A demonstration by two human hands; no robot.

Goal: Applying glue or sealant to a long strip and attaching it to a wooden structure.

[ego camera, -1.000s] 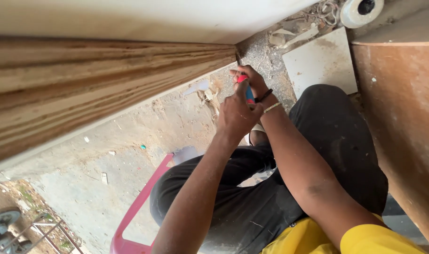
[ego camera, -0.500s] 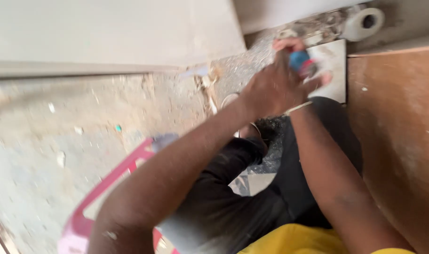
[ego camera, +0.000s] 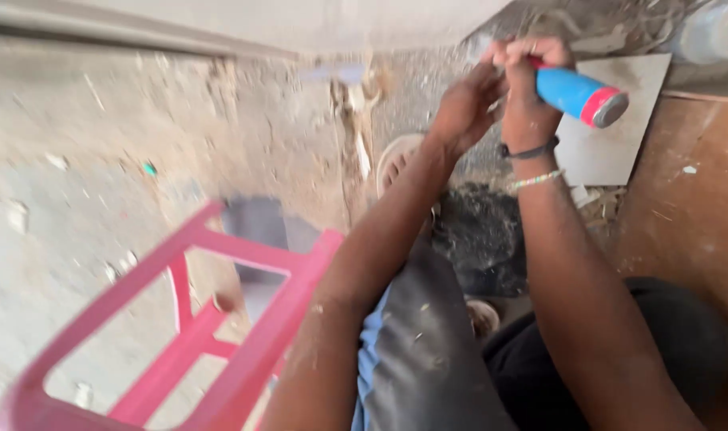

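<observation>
Tool: blue handle with red band and grey end cap, held raised near the top edge of the view, cap end pointing right; working end hidden behind the fingers.
Right hand: closed around the handle's inner end; dark band and beaded bracelet on the wrist.
Left hand: just beside the right hand, fingers curled toward the hidden tip; whether gripping the tool or only touching it, cannot tell.
Step in hand: judged as setting or adjusting the tool's tip with both hands, above the lap.
Next move: calls for a steady right grip and fine work from the left fingers at the tip.
Tile: pale square slab on the floor, behind the tool.
Board: brown panel, right of the arms.
Stool: pink plastic frame, lower left, near the left forearm.
Floor: dusty, littered with debris; blurred.
Roll: grey, top right corner, partly cut off.
</observation>
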